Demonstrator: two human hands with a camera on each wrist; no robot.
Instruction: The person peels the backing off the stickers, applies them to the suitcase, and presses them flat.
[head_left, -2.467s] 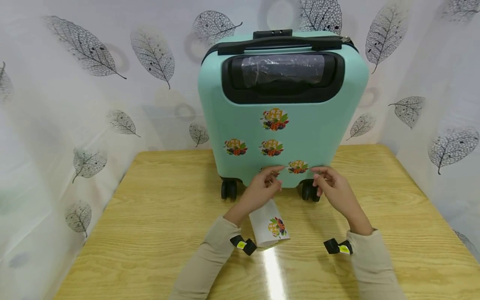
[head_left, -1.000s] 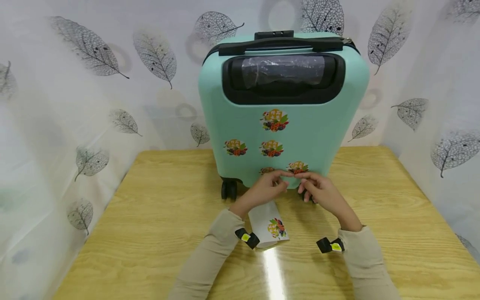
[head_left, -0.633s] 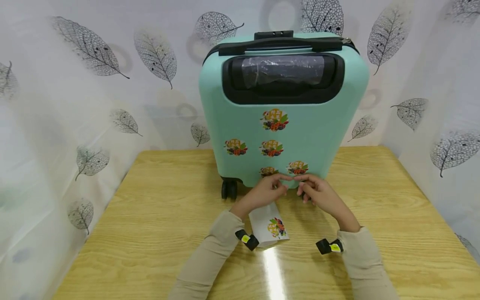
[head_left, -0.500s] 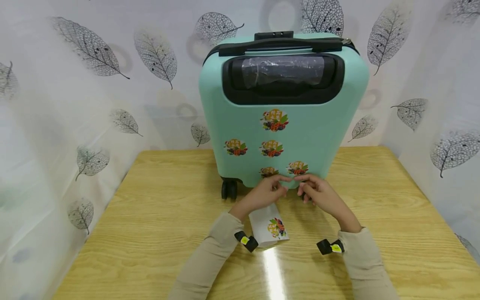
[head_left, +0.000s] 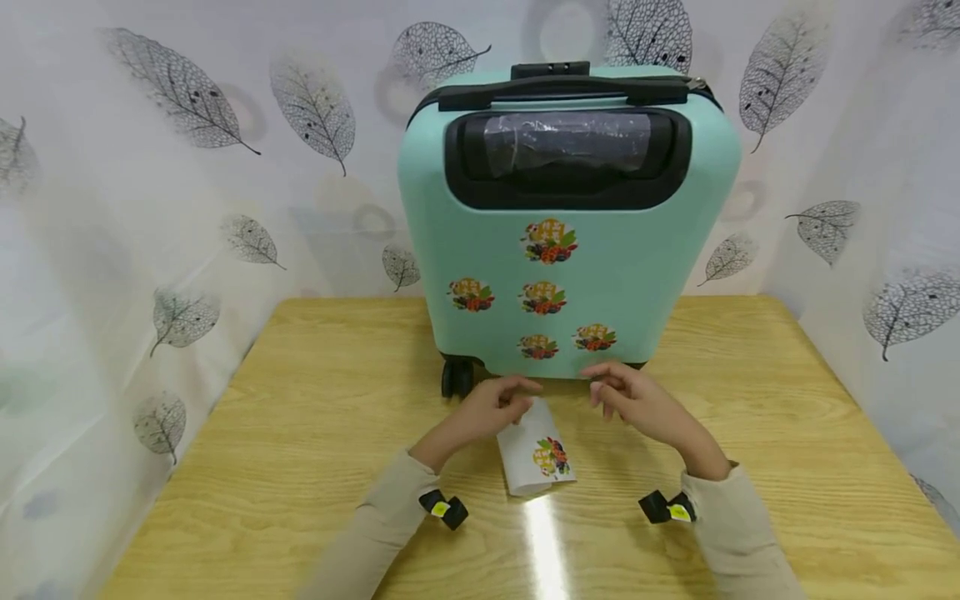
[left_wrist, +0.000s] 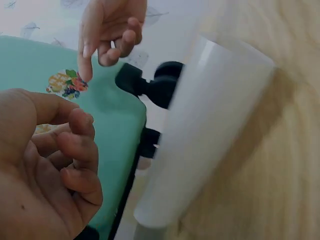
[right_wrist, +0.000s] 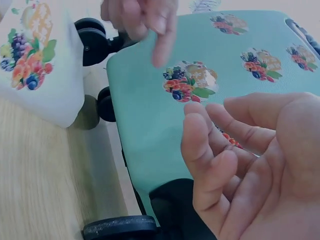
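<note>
A mint-green suitcase stands upright on the wooden table, with several round fruit stickers on its front. The lowest two are a left sticker and a right sticker, both lying flat. My left hand is in front of the suitcase's lower edge, fingers loosely curled around nothing. Just below the right sticker, my right hand also holds nothing; its index finger is near the suitcase's bottom edge. Between the hands lies a curled white backing sheet bearing one fruit sticker. In the right wrist view, the lower stickers appear close up.
The wooden table extends on both sides of the suitcase. Black wheels support the suitcase; the right hand partly hides the right ones. A leaf-patterned white curtain hangs behind and at the sides.
The two index fingertips were together below the right sticker and have come apart. My left hand has moved left and down, away from the suitcase; my right hand has lowered slightly.
</note>
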